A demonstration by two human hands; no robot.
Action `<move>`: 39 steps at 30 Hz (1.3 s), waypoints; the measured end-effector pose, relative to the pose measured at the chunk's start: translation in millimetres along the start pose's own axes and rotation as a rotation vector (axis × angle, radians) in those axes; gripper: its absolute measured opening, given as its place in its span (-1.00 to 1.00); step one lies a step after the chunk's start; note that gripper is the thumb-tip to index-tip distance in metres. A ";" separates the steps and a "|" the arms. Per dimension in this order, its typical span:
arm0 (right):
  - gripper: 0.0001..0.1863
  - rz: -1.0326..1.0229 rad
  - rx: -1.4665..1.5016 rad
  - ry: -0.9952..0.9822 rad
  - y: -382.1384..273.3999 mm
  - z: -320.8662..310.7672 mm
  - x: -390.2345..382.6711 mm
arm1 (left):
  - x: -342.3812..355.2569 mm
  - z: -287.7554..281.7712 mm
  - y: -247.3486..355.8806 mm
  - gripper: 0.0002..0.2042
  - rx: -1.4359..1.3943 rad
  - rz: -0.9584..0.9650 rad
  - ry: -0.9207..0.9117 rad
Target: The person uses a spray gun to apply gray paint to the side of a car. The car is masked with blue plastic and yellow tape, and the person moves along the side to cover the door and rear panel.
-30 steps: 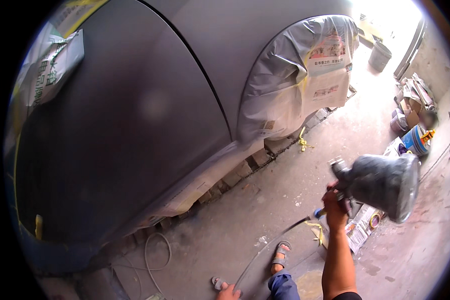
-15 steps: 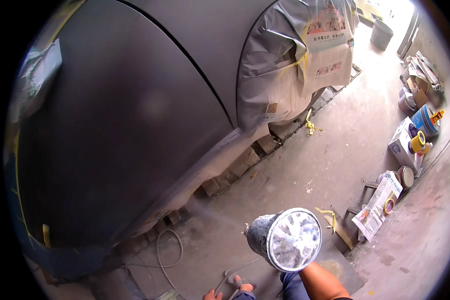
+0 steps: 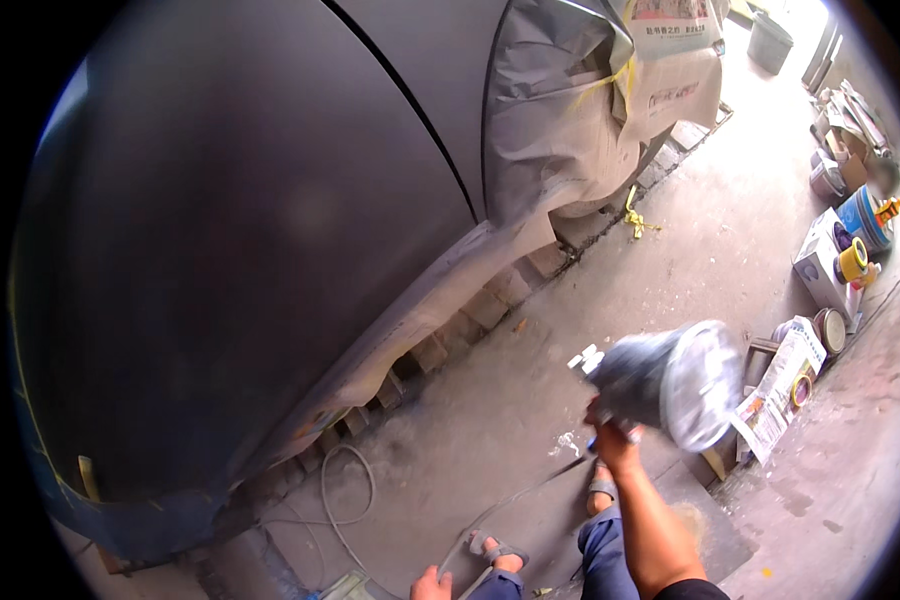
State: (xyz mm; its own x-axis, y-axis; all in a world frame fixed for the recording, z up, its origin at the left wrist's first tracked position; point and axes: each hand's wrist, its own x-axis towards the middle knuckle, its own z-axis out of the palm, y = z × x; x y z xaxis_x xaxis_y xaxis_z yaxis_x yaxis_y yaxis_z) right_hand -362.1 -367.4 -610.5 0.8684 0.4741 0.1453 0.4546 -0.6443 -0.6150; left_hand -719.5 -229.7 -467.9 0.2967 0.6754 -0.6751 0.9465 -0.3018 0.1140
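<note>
My right hand (image 3: 616,442) is closed on a paint spray gun (image 3: 582,364), gripping it below its large dark cup (image 3: 632,376). The cup's pale, paint-smeared round lid faces up toward me, blurred by motion. The gun's nozzle end points left, toward the dark grey car panel (image 3: 240,230), with open space between. From under my right hand a thin air hose (image 3: 510,499) runs down and left to my left hand (image 3: 431,584). That hand, partly cut off by the lower edge, has its fingers curled round the hose.
Newspaper and plastic sheeting (image 3: 570,130) mask the wheel area. A grey hose (image 3: 372,480) loops on the floor (image 3: 530,400) beside the car. Along the right wall stand a white box (image 3: 820,262), a blue bucket (image 3: 863,220) and a newspaper-covered stool (image 3: 785,375). A grey bin (image 3: 770,43) stands far back.
My right hand has swung the spray gun up and to the right, away from the car. The faint spray mist at the nozzle is gone. My view has shifted slightly.
</note>
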 end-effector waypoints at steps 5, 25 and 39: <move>-0.80 -0.184 -0.026 -0.215 -4.3 63.7 -65.0 | 14.9 -5.1 -36.6 -0.69 0.068 -0.073 -0.039; -0.88 -0.233 0.137 -0.098 -122.5 108.7 -87.3 | 41.1 -74.2 -133.0 -0.62 0.110 -0.073 0.112; -0.74 -0.130 0.416 -0.011 -120.5 114.4 -97.2 | 80.1 -59.6 -197.1 -0.77 0.265 -0.010 0.020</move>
State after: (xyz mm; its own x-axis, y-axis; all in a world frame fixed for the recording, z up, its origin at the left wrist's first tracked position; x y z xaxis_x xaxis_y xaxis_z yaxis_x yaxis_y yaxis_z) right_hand -524.0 -267.3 -639.1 0.8059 0.5432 0.2354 0.4397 -0.2829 -0.8524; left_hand -874.6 -76.0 -501.0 0.2919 0.6916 -0.6607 0.8841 -0.4586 -0.0895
